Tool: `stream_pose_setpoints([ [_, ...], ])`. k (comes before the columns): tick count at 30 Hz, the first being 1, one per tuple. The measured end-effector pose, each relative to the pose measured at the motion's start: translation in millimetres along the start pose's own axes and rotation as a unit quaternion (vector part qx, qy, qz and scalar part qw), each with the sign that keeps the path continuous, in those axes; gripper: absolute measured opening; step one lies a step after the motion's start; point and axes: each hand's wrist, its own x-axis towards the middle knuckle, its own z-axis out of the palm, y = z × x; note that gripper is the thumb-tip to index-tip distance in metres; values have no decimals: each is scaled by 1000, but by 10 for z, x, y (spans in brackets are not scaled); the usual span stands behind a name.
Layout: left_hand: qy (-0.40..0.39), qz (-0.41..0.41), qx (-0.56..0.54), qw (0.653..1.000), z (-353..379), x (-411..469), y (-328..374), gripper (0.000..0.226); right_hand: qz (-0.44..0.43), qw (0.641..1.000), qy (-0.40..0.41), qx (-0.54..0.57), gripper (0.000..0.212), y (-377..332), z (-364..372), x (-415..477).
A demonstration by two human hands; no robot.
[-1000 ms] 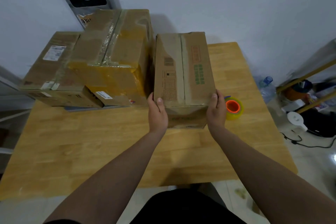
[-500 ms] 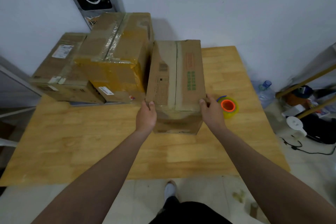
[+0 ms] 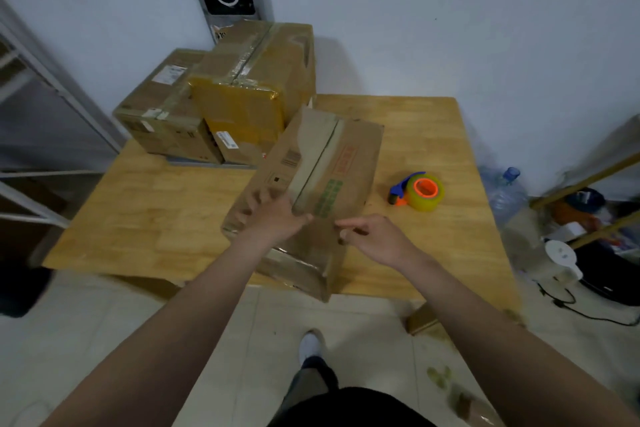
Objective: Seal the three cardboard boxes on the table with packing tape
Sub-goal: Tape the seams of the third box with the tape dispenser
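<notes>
The brown box (image 3: pixel 332 166) sits crooked at the near edge of the desk (image 3: pixel 156 211). The left hand (image 3: pixel 277 218) lies flat on top, fingers (image 3: pixel 254 199) spread. The right hand (image 3: pixel 377 239) is beside it, loose, holding nothing. The box looks light and stiff; hold its two sides. Its red and green print is too blurry to read.

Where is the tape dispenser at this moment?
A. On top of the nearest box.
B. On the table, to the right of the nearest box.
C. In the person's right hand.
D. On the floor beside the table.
B: the tape dispenser lies on the table to the right of the nearest box, and the right hand is apart from it, holding nothing.
</notes>
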Motion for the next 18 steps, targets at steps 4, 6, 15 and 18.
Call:
stream_pose_setpoints([
  [4,-65,76,11,995,326,-211,323,108,-1,997,66,-32,27,34,-96,-23],
  [6,-44,74,26,996,439,-258,390,104,1,993,96,-74,28,6,-157,-36],
  [15,-69,151,81,983,-30,-196,-766,101,-48,968,145,-201,39,-390,-46,270],
  [18,-54,111,90,988,-263,-166,-1331,80,-36,954,98,-280,44,-464,94,455],
])
